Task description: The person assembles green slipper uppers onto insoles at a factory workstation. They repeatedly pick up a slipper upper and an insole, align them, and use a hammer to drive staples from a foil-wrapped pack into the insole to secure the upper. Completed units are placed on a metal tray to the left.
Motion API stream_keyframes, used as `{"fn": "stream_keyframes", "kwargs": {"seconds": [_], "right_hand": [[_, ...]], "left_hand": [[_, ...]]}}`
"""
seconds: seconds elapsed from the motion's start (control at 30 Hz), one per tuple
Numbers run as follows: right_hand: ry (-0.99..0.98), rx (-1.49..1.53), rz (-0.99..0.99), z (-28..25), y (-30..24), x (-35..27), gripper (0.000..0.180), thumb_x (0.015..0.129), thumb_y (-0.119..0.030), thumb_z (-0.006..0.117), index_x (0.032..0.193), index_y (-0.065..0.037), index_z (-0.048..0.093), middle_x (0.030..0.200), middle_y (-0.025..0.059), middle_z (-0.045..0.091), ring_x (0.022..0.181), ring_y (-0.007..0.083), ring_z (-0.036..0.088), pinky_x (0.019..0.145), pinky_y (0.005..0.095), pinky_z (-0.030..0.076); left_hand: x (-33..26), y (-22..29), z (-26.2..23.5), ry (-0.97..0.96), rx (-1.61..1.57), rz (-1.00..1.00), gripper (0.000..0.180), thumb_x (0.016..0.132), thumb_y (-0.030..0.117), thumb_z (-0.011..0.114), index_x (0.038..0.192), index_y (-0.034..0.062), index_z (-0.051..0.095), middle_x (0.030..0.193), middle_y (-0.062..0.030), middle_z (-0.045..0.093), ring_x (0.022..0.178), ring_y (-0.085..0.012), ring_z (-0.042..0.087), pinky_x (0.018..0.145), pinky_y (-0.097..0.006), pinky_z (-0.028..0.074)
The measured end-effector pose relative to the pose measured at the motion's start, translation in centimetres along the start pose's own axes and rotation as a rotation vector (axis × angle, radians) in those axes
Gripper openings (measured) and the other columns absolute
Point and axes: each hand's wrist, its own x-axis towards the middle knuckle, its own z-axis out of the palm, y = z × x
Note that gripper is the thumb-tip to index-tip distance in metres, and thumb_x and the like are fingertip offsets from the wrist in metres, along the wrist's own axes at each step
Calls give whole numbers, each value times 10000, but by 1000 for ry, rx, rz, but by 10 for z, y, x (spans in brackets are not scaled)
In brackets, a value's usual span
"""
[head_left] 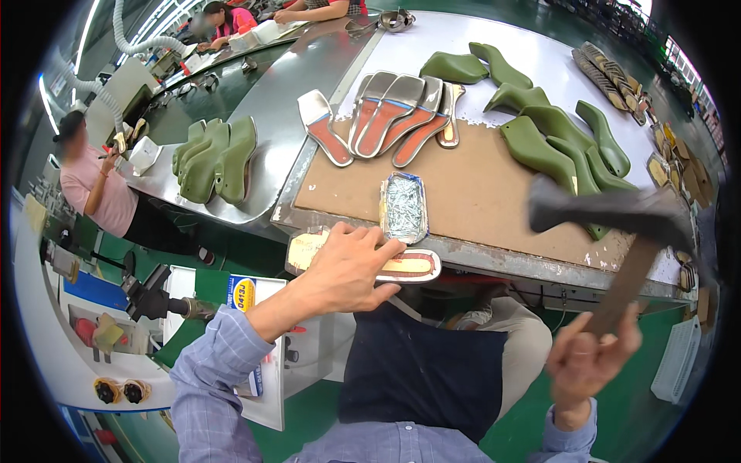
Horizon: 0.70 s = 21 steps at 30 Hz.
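My left hand (pixel 347 262) rests across a cream shoe insole (pixel 413 266) at the table's front edge, with its thumb on the near side and its fingers curled over the far side. The insole shows a reddish-brown patch and a pale rim; whether a last is under it I cannot tell. My right hand (pixel 594 355) is closed round the wooden handle of a hammer (pixel 633 270), raised at the right and blurred at its dark metal head. A small tray of nails (pixel 403 207) stands just beyond my left fingers.
Several red-and-grey insoles (pixel 394 116) lie fanned out behind the tray. Green shoe lasts (pixel 552 139) lie at the right, and more green lasts (pixel 216 158) stand on the metal table at the left. A co-worker (pixel 96 181) stands farther left; others sit at the back.
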Motion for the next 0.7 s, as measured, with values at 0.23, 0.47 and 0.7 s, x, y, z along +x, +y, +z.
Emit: {"fn": "stream_keyframes", "kwargs": {"seconds": [0.23, 0.47, 0.7], "right_hand": [[-124, -497, -79, 22, 8, 20, 477, 892, -28, 722, 1350, -46, 589, 918, 154, 683, 682, 237, 658, 585, 347, 518], [-98, -279, -20, 16, 13, -16, 521, 918, -38, 695, 1407, -26, 516, 957, 175, 694, 774, 241, 687, 634, 348, 536], [65, -185, 90, 33, 21, -16, 337, 935, -2, 676, 1259, 18, 587, 1022, 158, 694, 763, 221, 657, 668, 327, 532]], "left_hand": [[-2, -1, 4, 24, -1, 8, 538, 826, 410, 754, 1232, 103, 580, 1025, -99, 573, 1009, -280, 597, 891, -428, 420], [2, -2, 4, 57, 5, 28, 529, 822, 413, 754, 1213, 100, 584, 1021, -109, 582, 996, -291, 604, 874, -434, 432], [-2, -5, 6, 45, -11, 23, 528, 832, 420, 748, 1206, 83, 589, 1039, -117, 600, 1018, -303, 614, 871, -435, 434]]}}
